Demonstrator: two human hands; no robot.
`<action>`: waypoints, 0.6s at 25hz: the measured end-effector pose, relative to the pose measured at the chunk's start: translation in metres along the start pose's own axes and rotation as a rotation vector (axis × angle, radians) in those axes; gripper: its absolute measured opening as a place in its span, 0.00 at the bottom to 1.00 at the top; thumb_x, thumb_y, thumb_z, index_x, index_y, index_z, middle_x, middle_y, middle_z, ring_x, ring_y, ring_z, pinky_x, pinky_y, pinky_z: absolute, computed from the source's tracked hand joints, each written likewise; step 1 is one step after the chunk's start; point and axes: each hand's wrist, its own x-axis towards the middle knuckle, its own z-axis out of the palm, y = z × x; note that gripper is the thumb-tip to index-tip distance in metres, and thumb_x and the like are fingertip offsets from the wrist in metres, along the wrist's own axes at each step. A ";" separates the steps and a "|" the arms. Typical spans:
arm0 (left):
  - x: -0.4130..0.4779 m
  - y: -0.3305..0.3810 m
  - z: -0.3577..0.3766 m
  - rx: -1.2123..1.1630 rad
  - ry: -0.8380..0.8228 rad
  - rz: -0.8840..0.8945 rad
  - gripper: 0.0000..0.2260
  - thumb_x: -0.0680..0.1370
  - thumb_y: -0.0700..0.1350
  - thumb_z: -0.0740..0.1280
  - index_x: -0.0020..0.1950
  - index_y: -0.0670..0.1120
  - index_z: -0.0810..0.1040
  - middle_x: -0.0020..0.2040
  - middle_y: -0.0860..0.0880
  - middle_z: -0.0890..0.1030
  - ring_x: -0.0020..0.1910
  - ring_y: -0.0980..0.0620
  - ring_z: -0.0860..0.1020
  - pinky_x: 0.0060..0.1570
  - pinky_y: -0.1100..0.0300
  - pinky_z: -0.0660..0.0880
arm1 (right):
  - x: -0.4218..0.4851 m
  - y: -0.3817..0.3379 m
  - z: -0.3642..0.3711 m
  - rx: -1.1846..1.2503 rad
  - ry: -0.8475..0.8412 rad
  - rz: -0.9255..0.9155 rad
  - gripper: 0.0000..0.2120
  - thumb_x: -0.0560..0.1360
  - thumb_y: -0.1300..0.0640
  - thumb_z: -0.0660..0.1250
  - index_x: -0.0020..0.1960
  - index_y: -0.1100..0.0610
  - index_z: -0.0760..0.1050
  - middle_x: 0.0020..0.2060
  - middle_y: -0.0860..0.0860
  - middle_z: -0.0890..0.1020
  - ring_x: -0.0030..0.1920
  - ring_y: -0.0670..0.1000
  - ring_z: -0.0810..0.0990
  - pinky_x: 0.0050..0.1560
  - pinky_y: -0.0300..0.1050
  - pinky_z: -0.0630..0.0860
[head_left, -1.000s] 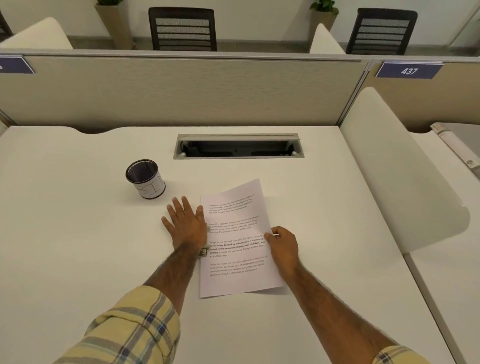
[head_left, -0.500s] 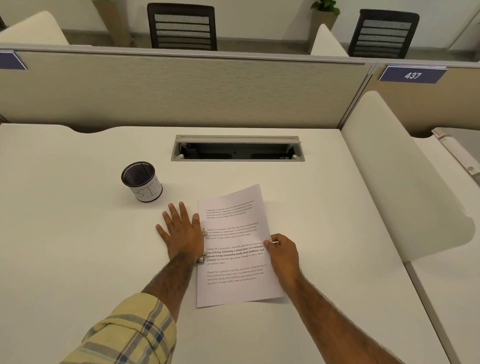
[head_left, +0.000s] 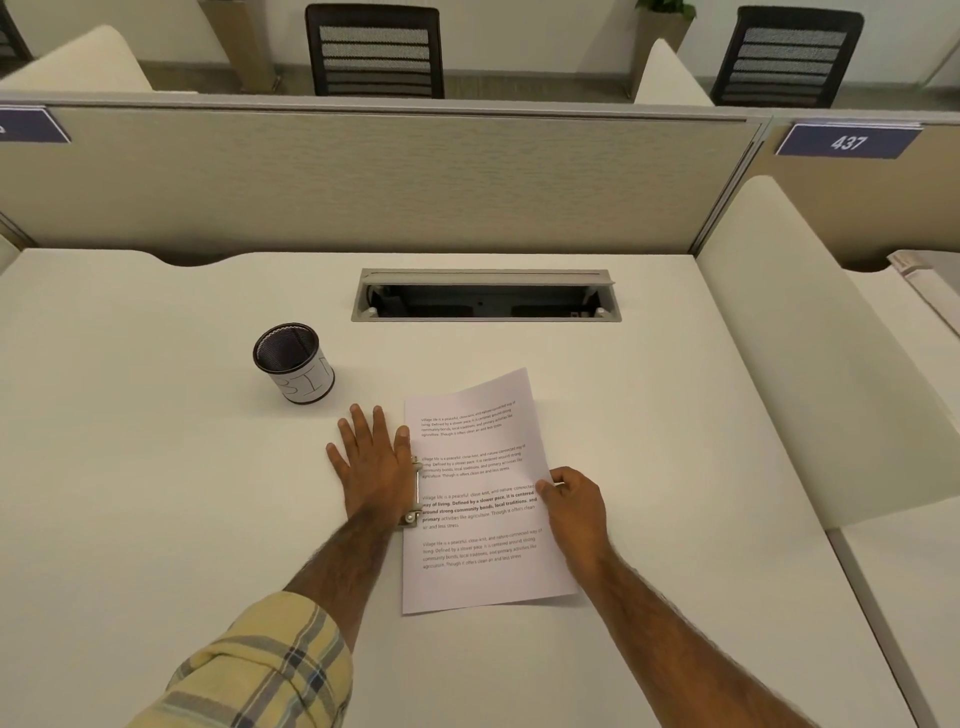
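Right hand (head_left: 574, 512) pinches sheet (head_left: 483, 582) | long axis near-far | top tilted right

Sheet (head_left: 483, 499) on desk (head_left: 156, 467), cup (head_left: 296, 364) behind-left, cable tray (head_left: 485, 295) behind, punch (head_left: 414, 493) at sheet's left edge.

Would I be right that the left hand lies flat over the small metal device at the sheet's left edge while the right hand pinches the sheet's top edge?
Not quite: in the head view the right hand pinches the sheet at its right edge, not the top. The left hand does lie flat over the small metal device at the sheet's left edge.
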 end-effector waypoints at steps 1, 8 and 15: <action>0.000 0.004 -0.005 -0.040 -0.007 -0.002 0.26 0.87 0.56 0.46 0.84 0.48 0.50 0.85 0.44 0.43 0.83 0.43 0.41 0.80 0.41 0.39 | 0.001 -0.001 -0.001 0.014 -0.007 0.004 0.06 0.80 0.58 0.66 0.47 0.57 0.80 0.43 0.52 0.87 0.44 0.56 0.86 0.46 0.51 0.83; -0.029 -0.007 -0.032 -0.366 0.096 -0.183 0.17 0.80 0.57 0.66 0.61 0.47 0.81 0.55 0.46 0.85 0.53 0.45 0.81 0.53 0.52 0.76 | -0.004 -0.011 -0.011 0.125 -0.018 0.013 0.05 0.79 0.60 0.66 0.46 0.58 0.81 0.43 0.53 0.87 0.45 0.58 0.86 0.49 0.56 0.83; -0.037 -0.006 -0.042 -0.581 -0.077 -0.245 0.05 0.78 0.41 0.72 0.42 0.44 0.82 0.43 0.44 0.84 0.39 0.48 0.79 0.42 0.58 0.75 | -0.009 -0.022 -0.021 0.146 -0.019 -0.002 0.05 0.79 0.60 0.66 0.49 0.59 0.81 0.45 0.55 0.87 0.45 0.59 0.86 0.49 0.56 0.83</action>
